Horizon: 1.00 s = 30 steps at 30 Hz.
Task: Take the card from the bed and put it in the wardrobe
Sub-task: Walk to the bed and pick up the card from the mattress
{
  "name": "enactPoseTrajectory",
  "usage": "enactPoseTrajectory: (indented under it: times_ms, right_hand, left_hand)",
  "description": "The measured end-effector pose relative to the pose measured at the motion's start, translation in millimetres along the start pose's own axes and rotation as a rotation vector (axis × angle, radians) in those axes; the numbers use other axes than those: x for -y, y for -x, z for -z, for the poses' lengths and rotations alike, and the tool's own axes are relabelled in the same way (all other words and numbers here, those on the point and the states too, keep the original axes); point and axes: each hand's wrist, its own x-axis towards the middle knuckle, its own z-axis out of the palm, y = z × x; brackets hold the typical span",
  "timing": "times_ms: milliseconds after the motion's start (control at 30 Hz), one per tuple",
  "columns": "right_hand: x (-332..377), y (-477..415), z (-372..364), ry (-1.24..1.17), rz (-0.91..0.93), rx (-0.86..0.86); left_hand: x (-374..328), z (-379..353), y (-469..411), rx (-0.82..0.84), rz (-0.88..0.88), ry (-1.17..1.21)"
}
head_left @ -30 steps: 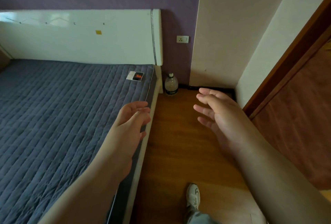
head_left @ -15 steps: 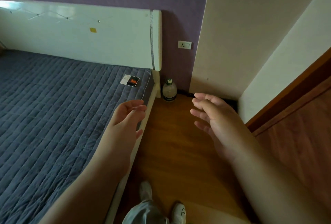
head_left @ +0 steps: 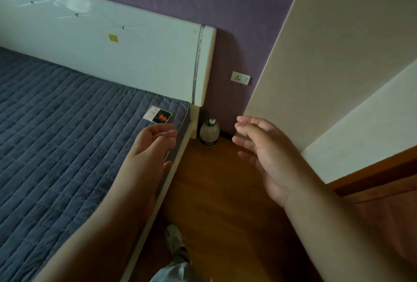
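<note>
A small card (head_left: pixel 157 114), half white and half black with an orange picture, lies flat on the blue-grey quilted bed (head_left: pixel 56 128) near its top right corner, just below the white headboard (head_left: pixel 126 60). My left hand (head_left: pixel 151 148) hovers over the bed's edge a short way below the card, fingers loosely curled and empty. My right hand (head_left: pixel 264 153) is held over the wooden floor to the right, fingers apart and empty. No wardrobe is clearly in view.
A clear plastic bottle (head_left: pixel 209 133) stands on the wooden floor (head_left: pixel 225 202) in the corner beside the bed. A cream wall panel (head_left: pixel 338 60) and a brown door frame (head_left: pixel 372 173) close off the right side. A wall socket (head_left: pixel 240 78) sits on the purple wall. My shoe (head_left: pixel 174 240) is below.
The view has moved closer to the bed's corner and tilted. Both hands have come nearer to the card, the left one now just below it. Both stay empty.
</note>
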Motion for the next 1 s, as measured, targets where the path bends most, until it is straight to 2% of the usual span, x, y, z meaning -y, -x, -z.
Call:
enactPoseTrajectory:
  times_ms: [333,500,733,900,1000]
  right_hand:
    - [50,-139,-93,0.026,-0.008,0.114]
    - [59,-198,-137,0.046,-0.036,0.248]
    - [79,-283,-215,0.138,0.004,0.629]
    - [101,-344,-246,0.272,0.039,0.927]
    - [110,-375,-259,0.328,0.038,1.03]
  left_hand:
    - [-49,36,-133,-0.173,0.007,0.041]
    - [-58,53,-173,-0.299,-0.001,0.066]
    - [-57,65,-212,-0.607,-0.001,0.114]
    - [-66,43,-233,-0.851,-0.008,0.212]
    - [-72,28,-240,-0.978,-0.011,0.256]
